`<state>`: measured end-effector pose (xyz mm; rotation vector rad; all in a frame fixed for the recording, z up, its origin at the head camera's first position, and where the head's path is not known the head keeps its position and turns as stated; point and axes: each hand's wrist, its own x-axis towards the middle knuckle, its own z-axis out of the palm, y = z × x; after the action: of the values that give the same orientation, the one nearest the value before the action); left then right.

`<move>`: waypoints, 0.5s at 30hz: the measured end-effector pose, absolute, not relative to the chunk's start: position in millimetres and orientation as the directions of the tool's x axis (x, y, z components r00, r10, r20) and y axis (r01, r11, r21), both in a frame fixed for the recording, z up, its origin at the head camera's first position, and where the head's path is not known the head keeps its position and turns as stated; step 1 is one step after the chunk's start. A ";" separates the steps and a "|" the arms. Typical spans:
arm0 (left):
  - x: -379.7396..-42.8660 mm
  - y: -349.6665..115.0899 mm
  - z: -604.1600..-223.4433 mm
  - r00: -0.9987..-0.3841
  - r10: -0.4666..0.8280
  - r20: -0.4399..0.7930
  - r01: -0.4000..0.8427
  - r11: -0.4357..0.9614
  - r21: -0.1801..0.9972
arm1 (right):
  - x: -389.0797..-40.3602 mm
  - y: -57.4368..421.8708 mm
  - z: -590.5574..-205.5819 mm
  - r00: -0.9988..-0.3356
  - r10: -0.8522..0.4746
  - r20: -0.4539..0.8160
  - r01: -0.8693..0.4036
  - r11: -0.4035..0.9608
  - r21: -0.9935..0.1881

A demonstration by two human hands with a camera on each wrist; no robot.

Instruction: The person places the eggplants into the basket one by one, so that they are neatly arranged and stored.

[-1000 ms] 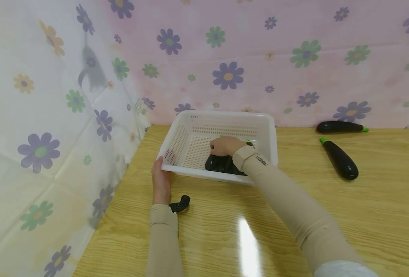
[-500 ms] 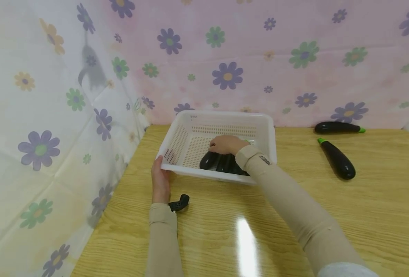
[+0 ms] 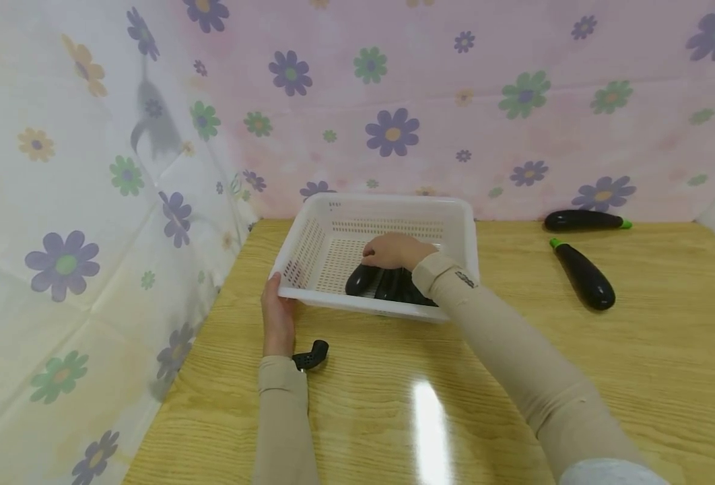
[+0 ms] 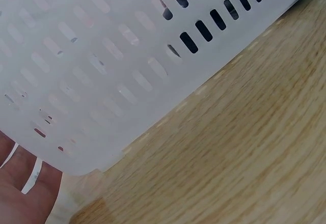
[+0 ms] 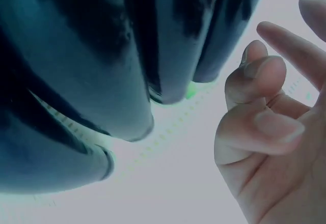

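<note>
A white slotted plastic basket (image 3: 357, 303) stands tilted on the table, its front left corner held by my left hand (image 3: 279, 320). The thumb lies at the rim and the fingers go underneath; part of this hand (image 4: 28, 178) shows below the basket wall (image 4: 112, 71) in the left wrist view. Inside the basket lie several dark glossy eggplants (image 3: 361, 279) side by side. My right hand (image 3: 396, 250) is over them. In the right wrist view its fingers (image 5: 254, 84) are loosely bent and apart from the eggplants (image 5: 86, 66), with nothing between them.
Two more eggplants lie on the wooden table (image 3: 515, 323) to the right: one slanting eggplant (image 3: 583, 276), one eggplant along the back edge (image 3: 583, 220). Flowered cloth (image 3: 430, 101) walls the back and left. A black wrist mount (image 3: 312, 355) sticks out beside my left wrist.
The leftmost eggplant has shifted left in the basket and slants away from its neighbour. My right hand has stayed over the eggplants; my left hand keeps its hold on the corner.
</note>
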<state>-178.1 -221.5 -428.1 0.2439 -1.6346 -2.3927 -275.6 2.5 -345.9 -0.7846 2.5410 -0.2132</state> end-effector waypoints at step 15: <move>-177.8 -220.1 -428.5 -0.958 -0.285 -0.006 0.100 -0.353 0.930 | -271.3 29.6 -316.8 -0.713 -0.645 -0.274 -0.560 0.760 -0.331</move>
<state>-177.8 -220.1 -428.5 0.2441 -1.6283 -2.3945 -271.3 29.6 -316.8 -0.9224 2.5831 -0.3159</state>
